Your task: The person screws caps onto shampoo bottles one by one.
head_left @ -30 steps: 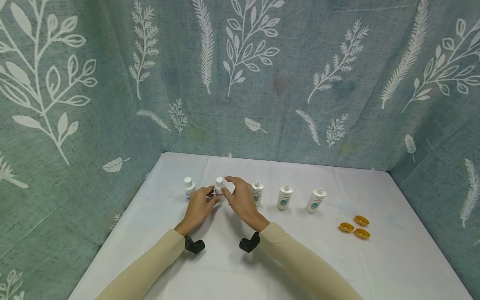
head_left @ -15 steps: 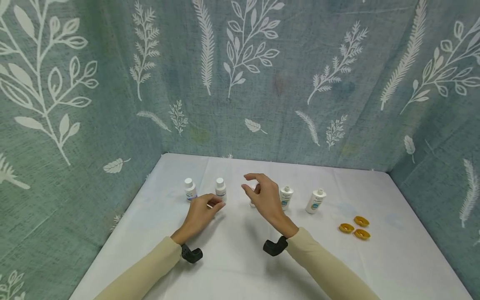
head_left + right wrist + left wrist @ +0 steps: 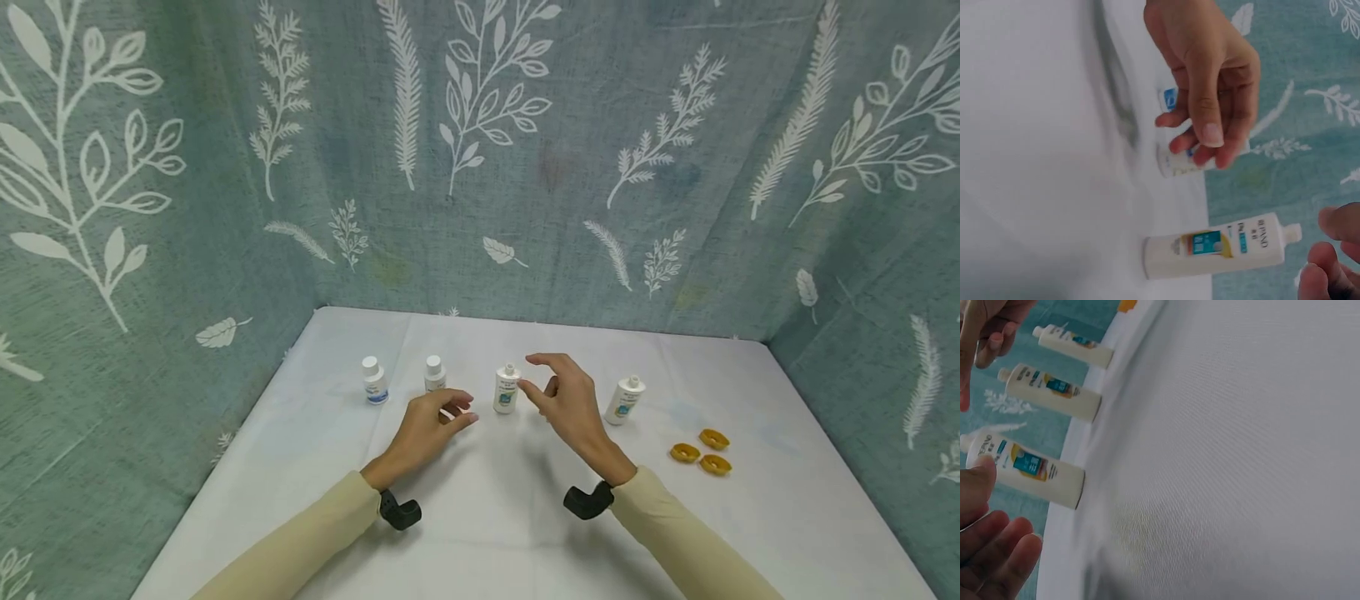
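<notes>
A row of small white bottles stands upright on the white table. My left hand (image 3: pixel 429 427) hovers in front of the second bottle with a white cap (image 3: pixel 435 375), hiding its lower part. Its fingers are loosely bent and hold nothing. Farther right, my right hand (image 3: pixel 568 402) curves its thumb and forefinger apart, with nothing between them. Just left of its thumb is a narrow-necked bottle (image 3: pixel 507 390) with a teal label. Another such bottle (image 3: pixel 1054 392) is hidden behind my right hand in the head view but shows in the left wrist view.
At the left end stands a capped bottle (image 3: pixel 375 382) with a blue label. A narrow-necked bottle (image 3: pixel 625 400) stands right of my right hand. Three yellow ring-shaped pieces (image 3: pixel 714 439) lie farther right. Patterned green curtain (image 3: pixel 480 250) encloses the table's back and sides.
Both hands have come away from the second capped bottle, which stays upright. My right hand has moved right past the middle bottle; my left hand has shifted slightly right and nearer.
</notes>
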A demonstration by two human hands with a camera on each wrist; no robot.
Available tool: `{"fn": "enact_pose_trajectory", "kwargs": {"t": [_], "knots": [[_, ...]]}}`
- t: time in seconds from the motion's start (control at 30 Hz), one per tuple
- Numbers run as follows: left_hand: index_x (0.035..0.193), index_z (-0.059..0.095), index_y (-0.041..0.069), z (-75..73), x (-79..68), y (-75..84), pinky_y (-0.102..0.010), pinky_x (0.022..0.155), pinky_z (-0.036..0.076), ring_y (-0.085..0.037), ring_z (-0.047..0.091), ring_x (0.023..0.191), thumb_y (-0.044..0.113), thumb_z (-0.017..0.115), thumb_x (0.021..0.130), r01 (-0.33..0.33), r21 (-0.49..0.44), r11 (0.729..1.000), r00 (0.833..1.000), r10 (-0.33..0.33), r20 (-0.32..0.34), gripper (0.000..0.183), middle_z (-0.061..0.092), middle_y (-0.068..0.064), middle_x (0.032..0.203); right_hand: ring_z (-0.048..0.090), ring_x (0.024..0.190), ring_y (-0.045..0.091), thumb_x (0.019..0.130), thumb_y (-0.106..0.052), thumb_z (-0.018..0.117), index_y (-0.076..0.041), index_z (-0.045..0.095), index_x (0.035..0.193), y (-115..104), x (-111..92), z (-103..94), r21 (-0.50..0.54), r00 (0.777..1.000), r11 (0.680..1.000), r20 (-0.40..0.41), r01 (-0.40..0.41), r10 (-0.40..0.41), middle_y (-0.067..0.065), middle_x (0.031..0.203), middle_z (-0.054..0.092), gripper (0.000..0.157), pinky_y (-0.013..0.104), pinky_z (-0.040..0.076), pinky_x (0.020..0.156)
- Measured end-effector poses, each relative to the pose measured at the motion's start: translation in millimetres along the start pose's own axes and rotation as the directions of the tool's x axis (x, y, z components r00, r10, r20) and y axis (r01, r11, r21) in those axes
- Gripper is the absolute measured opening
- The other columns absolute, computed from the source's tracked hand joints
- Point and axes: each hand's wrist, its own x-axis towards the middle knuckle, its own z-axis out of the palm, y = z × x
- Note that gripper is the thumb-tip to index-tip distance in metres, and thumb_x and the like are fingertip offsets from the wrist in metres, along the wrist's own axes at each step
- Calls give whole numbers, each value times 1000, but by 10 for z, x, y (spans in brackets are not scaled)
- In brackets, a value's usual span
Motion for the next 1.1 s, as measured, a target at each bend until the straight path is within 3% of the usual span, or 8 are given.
{"fn": "enact_pose_trajectory", "kwargs": {"t": [0.33, 0.67, 0.8, 1.0, 1.1], "knots": [[126, 68, 0, 189, 139, -30, -25, 76, 59, -16, 69, 98, 21, 78, 94, -20, -22, 1000, 999, 21, 27, 40, 71, -8, 115, 55, 44, 6, 92, -12, 79, -3, 64, 134, 84, -51, 172, 27, 990, 992, 74, -121, 118, 14, 103, 64, 45, 25, 50, 41], [134, 63, 3, 315, 289, -57, -29, 83, 60, -18, 68, 106, 19, 75, 97, 8, -17, 1000, 1000, -8, 13, 42, 69, -10, 121, 55, 39, 10, 96, -15, 76, -1, 64, 134, 161, -2, 290, 22, 981, 983, 69, -181, 180, -5, 55, 57, 42, 26, 49, 38], [136, 62, 3, 362, 345, -64, -31, 84, 60, -20, 68, 107, 19, 74, 98, 19, -35, 999, 999, -19, 26, 43, 68, -12, 123, 56, 39, 11, 98, -17, 74, -1, 64, 134, 170, 29, 321, 37, 981, 982, 72, -185, 182, 0, 55, 62, 41, 27, 48, 38], [137, 63, 4, 424, 399, -116, -33, 83, 60, -22, 68, 108, 20, 73, 98, 11, -35, 999, 999, -10, 41, 43, 70, -10, 121, 58, 41, 12, 98, -18, 73, -3, 65, 133, 207, 55, 372, 59, 981, 982, 75, -182, 177, 16, 97, 75, 39, 26, 50, 39], [138, 64, 7, 443, 424, -160, -34, 83, 60, -20, 68, 109, 21, 73, 98, 14, -36, 999, 998, -11, 58, 43, 72, -7, 121, 59, 41, 14, 98, -17, 74, -4, 67, 131, 217, 55, 389, 70, 981, 980, 75, -185, 180, 13, 99, 75, 37, 27, 50, 38]]}}
